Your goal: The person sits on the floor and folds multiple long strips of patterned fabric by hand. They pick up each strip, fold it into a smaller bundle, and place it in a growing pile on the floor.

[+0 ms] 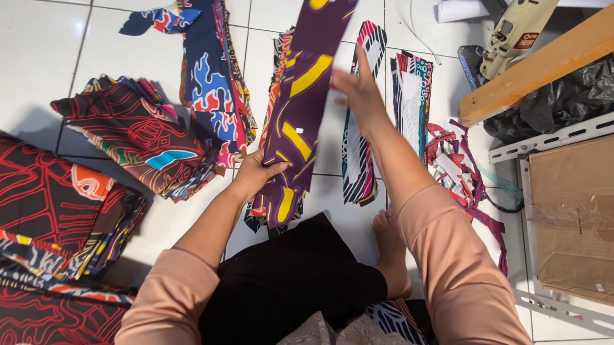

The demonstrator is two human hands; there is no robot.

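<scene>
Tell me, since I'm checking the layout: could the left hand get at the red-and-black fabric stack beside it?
Probably yes. The left hand holds the purple strip's lower end, and only bare floor lies between it and the stack; it would have to let go first.

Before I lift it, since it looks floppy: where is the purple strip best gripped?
Probably at both ends, as it is held now. The purple strip is long, narrow and limp. The left hand pinches its lower end from the left edge, and the right hand steadies the upper part from the right. Gripped in the middle, it would likely fold and droop.
</scene>
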